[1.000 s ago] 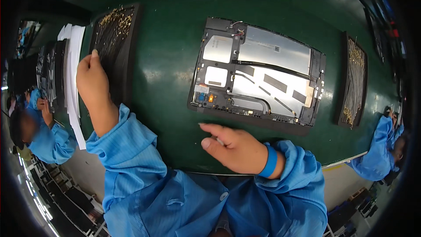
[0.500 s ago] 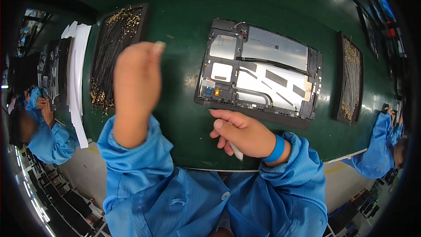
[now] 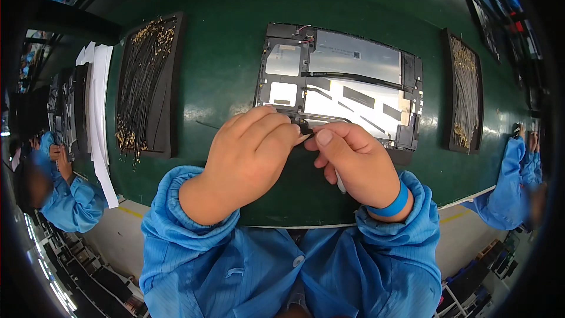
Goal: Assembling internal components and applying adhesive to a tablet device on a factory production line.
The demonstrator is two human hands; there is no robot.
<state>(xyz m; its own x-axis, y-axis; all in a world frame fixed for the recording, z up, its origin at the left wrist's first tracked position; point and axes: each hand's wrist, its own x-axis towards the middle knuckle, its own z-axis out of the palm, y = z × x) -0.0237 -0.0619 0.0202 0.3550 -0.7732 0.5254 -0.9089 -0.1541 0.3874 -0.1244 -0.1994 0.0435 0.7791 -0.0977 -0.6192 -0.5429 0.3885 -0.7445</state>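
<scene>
My left hand (image 3: pixel 250 150) is closed in a pinch at the near left corner of an opened flat electronic device (image 3: pixel 353 53). A thin black cable (image 3: pixel 207 125) sticks out to the left behind that hand. My right hand (image 3: pixel 362 156), with a blue band on its wrist, is closed beside it, fingertips almost meeting the left ones. A white stick-like tool (image 3: pixel 340 182) shows below its curled fingers. The device has a black frame and silver plates, with black strips across them. My fingers hide its near left corner and the cable's other end.
On the green table (image 3: pixel 223 41), a dark tray (image 3: pixel 170 82) of black cables with gold ends stands left. Another tray (image 3: pixel 449 106) of grey cables stands right. White sheets (image 3: pixel 101 112) and upright dark panels are farther left. People in blue sit at both sides.
My left hand has come from beside the left cable tray to the device's near corner, bringing a black cable. The right hand has moved slightly right and up to meet it.
</scene>
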